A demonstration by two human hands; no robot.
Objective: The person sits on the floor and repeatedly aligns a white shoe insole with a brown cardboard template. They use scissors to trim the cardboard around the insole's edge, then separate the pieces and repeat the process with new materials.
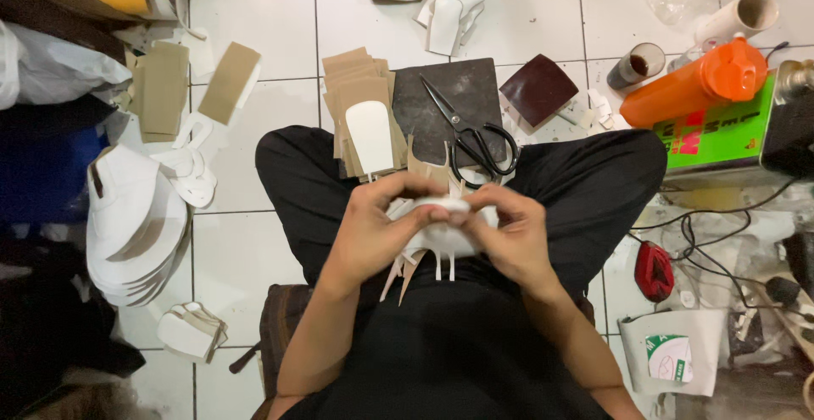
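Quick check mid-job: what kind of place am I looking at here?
Likely a small floor workshop for handmade footwear: stacked white cut pieces, tan card patterns and black scissors lie on white tiles around the seated person.

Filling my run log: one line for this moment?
left hand: grips white piece | right hand: grips it too | scissors: on dark board

Left hand [373,225] and right hand [509,233] pinch a white curved piece with hanging tan strips [441,235] over the lap; black-handled scissors [471,136] lie on a dark square mat [441,89] on the white tiled floor [254,13].
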